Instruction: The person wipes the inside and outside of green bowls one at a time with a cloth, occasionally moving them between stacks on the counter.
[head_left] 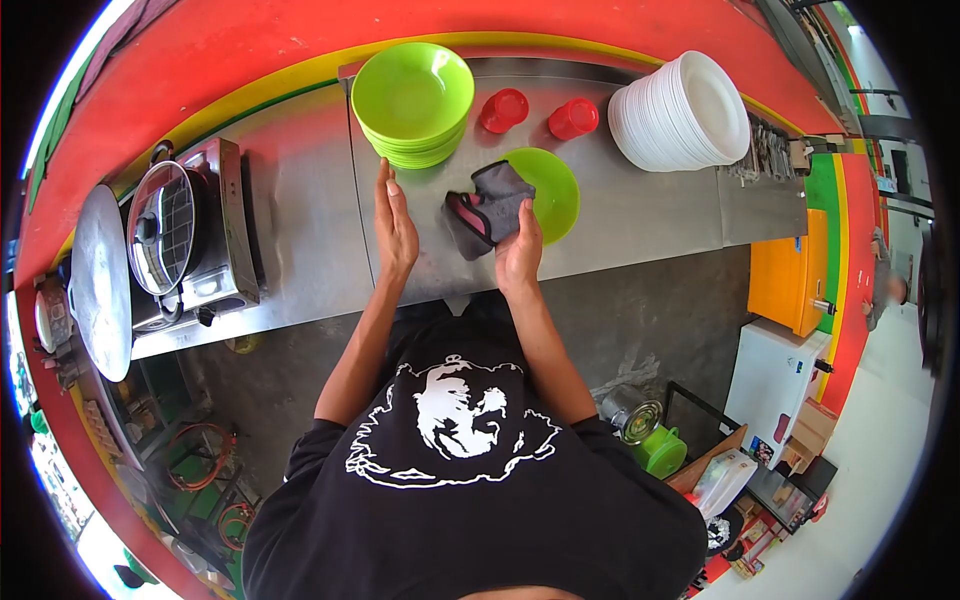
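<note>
L hand (395, 225) flat & open on steel surface (300, 230), holding nothing, just below stack of green bowls (413, 100). Grey cloth (487, 208) lies between hands, touching R hand (519, 252), which grips its edge. Cloth overlaps single green plate (550, 190), hiding plate's left part; R fingertips hidden under cloth

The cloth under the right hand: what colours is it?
Grey with a pink edge, seen in the head view: cloth, right hand.
</note>
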